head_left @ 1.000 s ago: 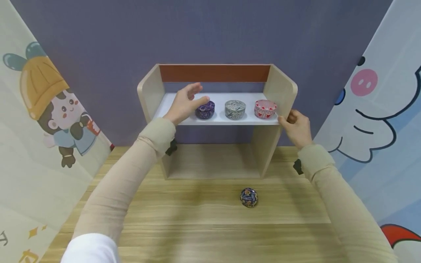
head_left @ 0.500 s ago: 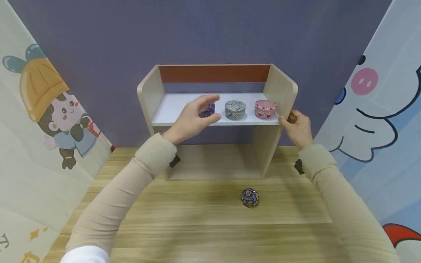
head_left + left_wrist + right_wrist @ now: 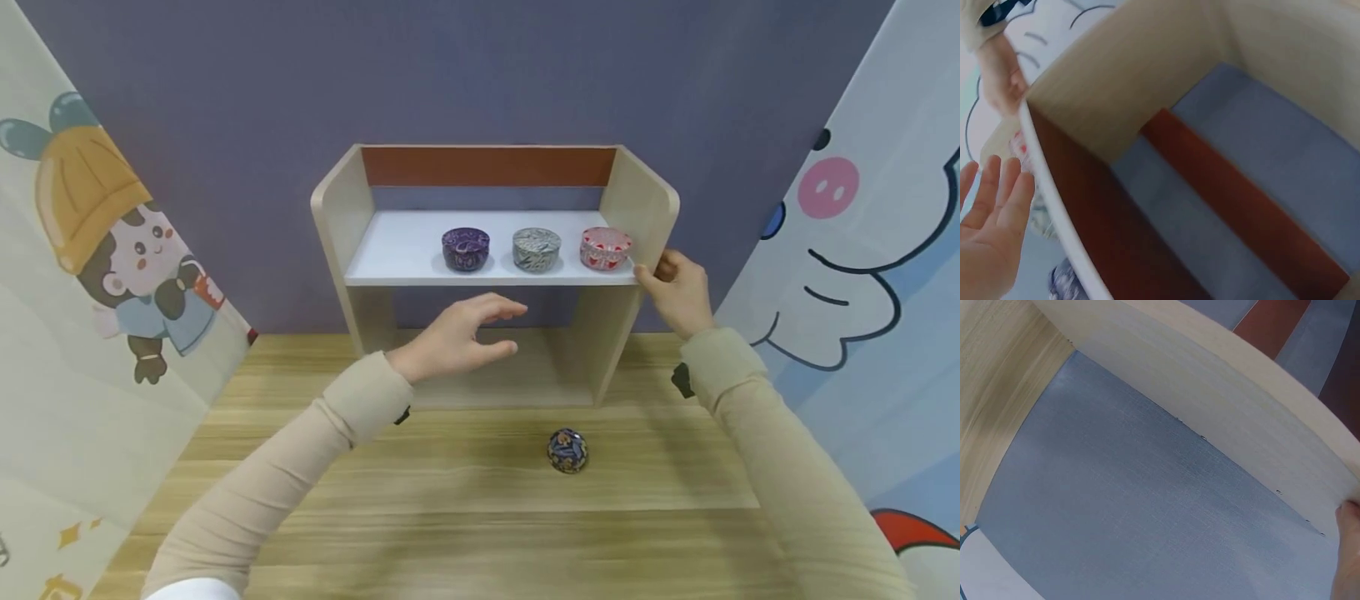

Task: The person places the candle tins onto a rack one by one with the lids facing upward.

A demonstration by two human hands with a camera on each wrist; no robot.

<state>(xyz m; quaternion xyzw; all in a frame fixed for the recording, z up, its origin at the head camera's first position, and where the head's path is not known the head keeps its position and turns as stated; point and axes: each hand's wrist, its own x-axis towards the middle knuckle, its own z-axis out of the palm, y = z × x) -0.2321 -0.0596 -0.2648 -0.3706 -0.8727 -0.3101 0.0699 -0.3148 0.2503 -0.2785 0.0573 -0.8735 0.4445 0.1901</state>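
My left hand (image 3: pixel 468 337) hovers before the lower compartment of a small wooden shelf (image 3: pixel 660 204), thumb and fingers spread, with nothing in it. On the white upper board stand three round patterned tins in a row: a purple tin (image 3: pixel 466 250), a grey-green leaf-print tin (image 3: pixel 536 251) and a pink tin with red hearts (image 3: pixel 605 249). At the right, my right hand (image 3: pixel 678 292) grips the front edge of the shelf's side panel; part of it shows in the right wrist view. On the table in front lies a dark blue floral tin (image 3: pixel 567 451).
The shelf stands on a wood-grain table (image 3: pixel 465 533) against a blue-grey backdrop (image 3: pixel 480 75). A reddish-brown strip (image 3: pixel 487 167) runs across the shelf's upper back. Cartoon-printed panels flank both sides.
My left hand has come away from beside the purple tin, down and slightly right, leaving that tin in full view. The right hand stays on the shelf edge.
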